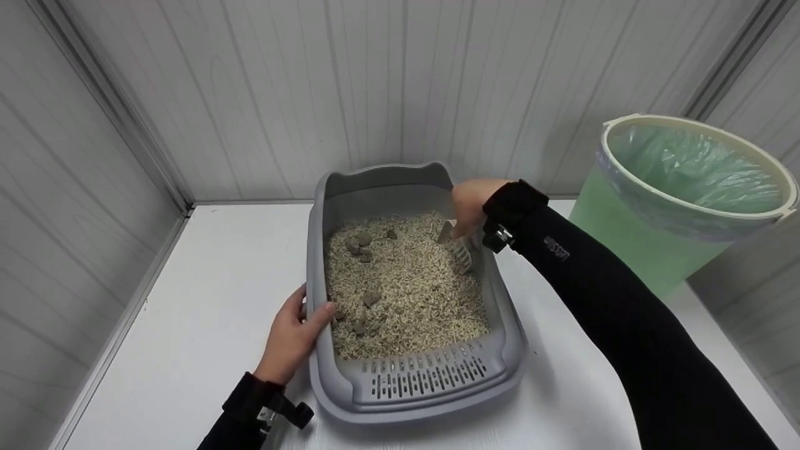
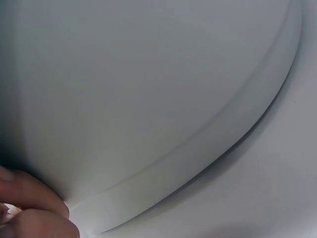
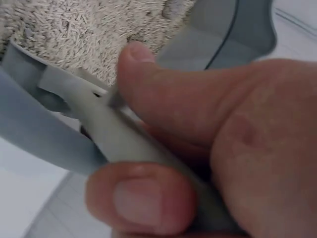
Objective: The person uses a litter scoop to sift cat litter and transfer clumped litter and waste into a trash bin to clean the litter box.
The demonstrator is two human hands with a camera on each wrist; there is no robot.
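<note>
Two hands working at a grey litter tray [image 1: 412,400] sitting on a white table [image 1: 206,300]. Nearest, left hand [image 1: 294,337] curling over the tray's left rim, thumb inside against the wall, fingers outside; seen up close in the left wrist view as fingertips [image 2: 29,213] pressing on smooth grey plastic. Leaving plenty of bare table to the left of that hand, right up to the corrugated wall [image 1: 69,237]. Showing a slotted grille step [image 1: 425,375] along the tray's near edge, and a raised, curved back wall at the far edge. Holding pale pellet litter [image 1: 412,294] across the floor of the tray, with several darker grey-brown clumps [image 1: 359,244] gathering near the far left and more by the left hand. Farther in, right hand [image 1: 472,203] reaching down at the tray's far right side, grip closing firmly on the handle of a grey slotted scoop [image 1: 462,253]; in the right wrist view thumb and forefinger pinching the flat handle [image 3: 119,139], scoop head resting in the litter just beside the right rim. Leaving only a narrow strip of table between the tray's right rim and a bin [image 1: 687,200] lined with a green bag, standing well apart at the far right.
</note>
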